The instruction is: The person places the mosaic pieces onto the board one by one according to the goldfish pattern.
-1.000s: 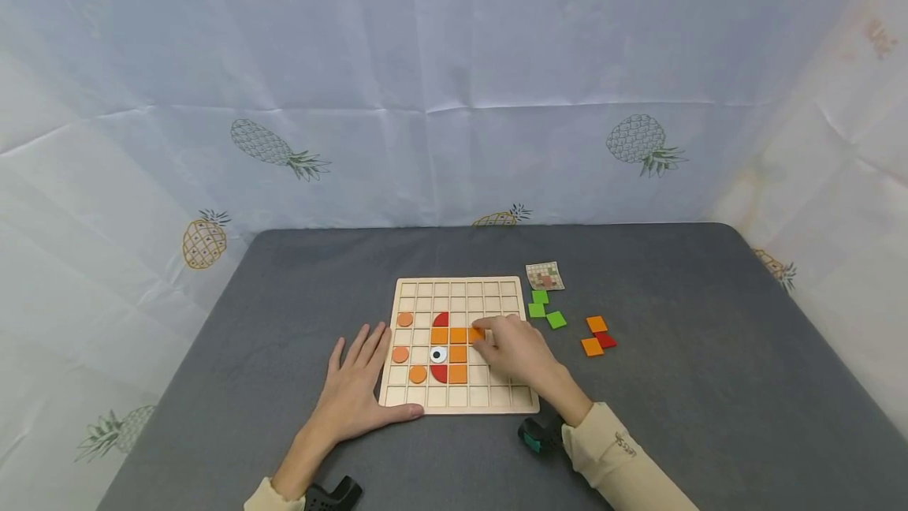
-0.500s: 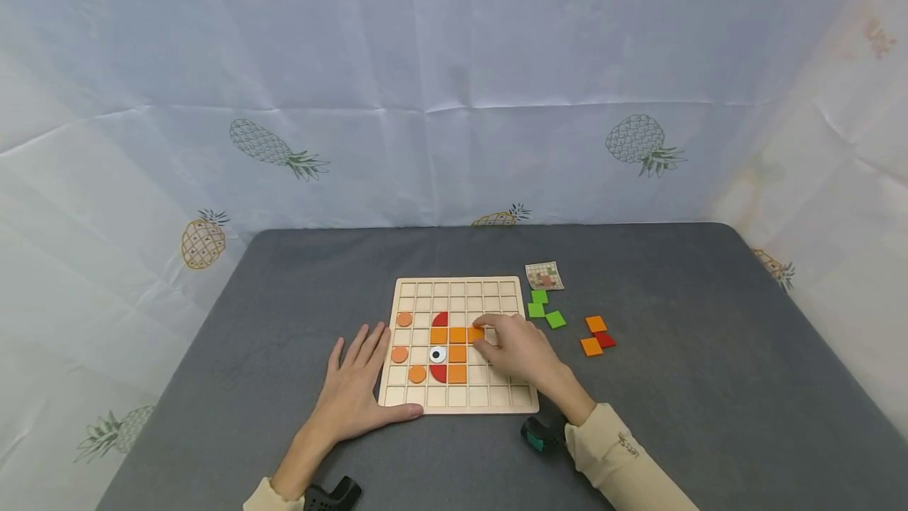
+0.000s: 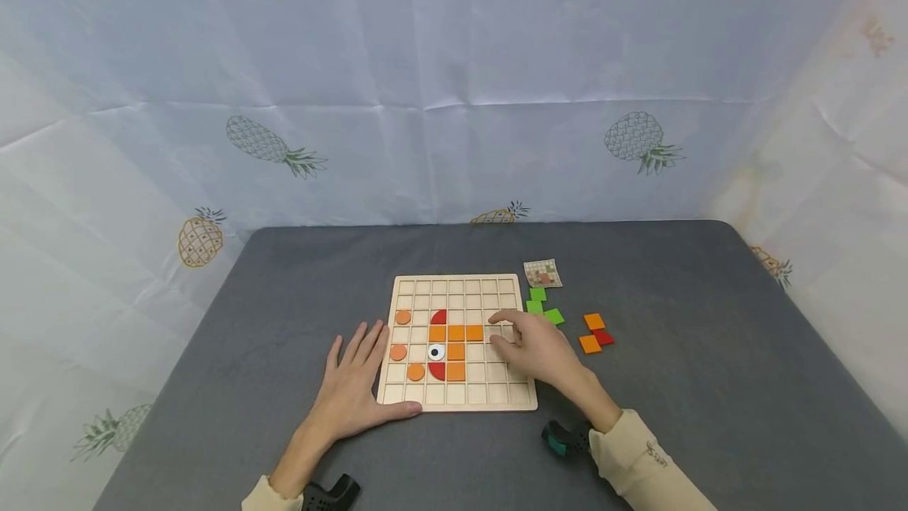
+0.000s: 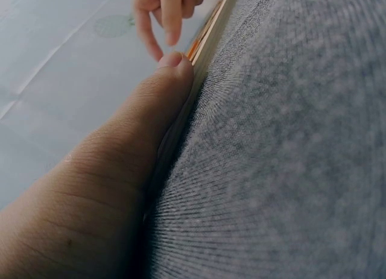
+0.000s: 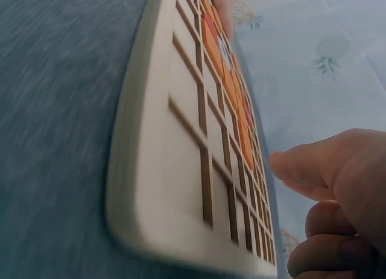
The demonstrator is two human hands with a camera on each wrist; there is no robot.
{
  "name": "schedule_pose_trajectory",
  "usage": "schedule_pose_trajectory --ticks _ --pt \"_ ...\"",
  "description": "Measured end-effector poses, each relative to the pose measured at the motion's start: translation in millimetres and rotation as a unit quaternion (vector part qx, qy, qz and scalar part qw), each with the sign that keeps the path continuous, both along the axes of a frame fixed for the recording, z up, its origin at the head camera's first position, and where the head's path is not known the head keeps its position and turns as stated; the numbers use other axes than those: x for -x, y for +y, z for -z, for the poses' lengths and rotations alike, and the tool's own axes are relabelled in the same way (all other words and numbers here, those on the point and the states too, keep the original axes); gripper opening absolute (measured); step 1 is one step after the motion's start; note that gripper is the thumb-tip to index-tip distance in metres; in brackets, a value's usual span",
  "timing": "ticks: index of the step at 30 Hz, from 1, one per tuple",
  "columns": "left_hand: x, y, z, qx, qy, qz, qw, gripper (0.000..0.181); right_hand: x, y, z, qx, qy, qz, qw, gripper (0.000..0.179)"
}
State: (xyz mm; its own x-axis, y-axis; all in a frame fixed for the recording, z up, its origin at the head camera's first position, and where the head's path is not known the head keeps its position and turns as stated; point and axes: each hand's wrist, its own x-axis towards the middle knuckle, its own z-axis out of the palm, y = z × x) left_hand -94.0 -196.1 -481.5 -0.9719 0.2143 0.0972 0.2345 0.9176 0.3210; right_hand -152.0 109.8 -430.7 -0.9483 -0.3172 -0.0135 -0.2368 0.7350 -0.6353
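Fingertips of the left hand (image 3: 351,389) touch the left edge of the wooden grid board (image 3: 477,373), and its thumb lies along the near edge; I see its fingers spread straight, gripping nothing. The board lies flat on the grey cloth (image 3: 319,282). Across its left part I count three orange discs (image 3: 398,352), then a column with an eye disc (image 3: 433,353) and two red quarter pieces (image 3: 436,371); five orange squares (image 3: 455,352) sit around it. Over the right part I have the right hand (image 3: 537,347), index finger and thumb parted and holding nothing; I cannot tell whether they touch the wood. Farther right come three green tiles (image 3: 534,307), a small patterned card (image 3: 542,273) just beyond them, then two orange tiles (image 3: 590,345) with a red tile (image 3: 603,337).
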Motion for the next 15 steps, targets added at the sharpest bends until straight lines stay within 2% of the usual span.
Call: schedule_pose_trajectory --ticks 8,15 --pt "0.2 -0.2 1.5 -0.001 0.007 0.003 1.0 0.13 -5.8 33.5 1.1 0.049 0.014 -0.017 0.9986 0.029" --pt "0.8 -0.7 1.3 -0.001 0.004 0.001 1.0 0.13 -14.1 65.0 -0.3 0.061 0.016 -0.001 0.998 0.031"
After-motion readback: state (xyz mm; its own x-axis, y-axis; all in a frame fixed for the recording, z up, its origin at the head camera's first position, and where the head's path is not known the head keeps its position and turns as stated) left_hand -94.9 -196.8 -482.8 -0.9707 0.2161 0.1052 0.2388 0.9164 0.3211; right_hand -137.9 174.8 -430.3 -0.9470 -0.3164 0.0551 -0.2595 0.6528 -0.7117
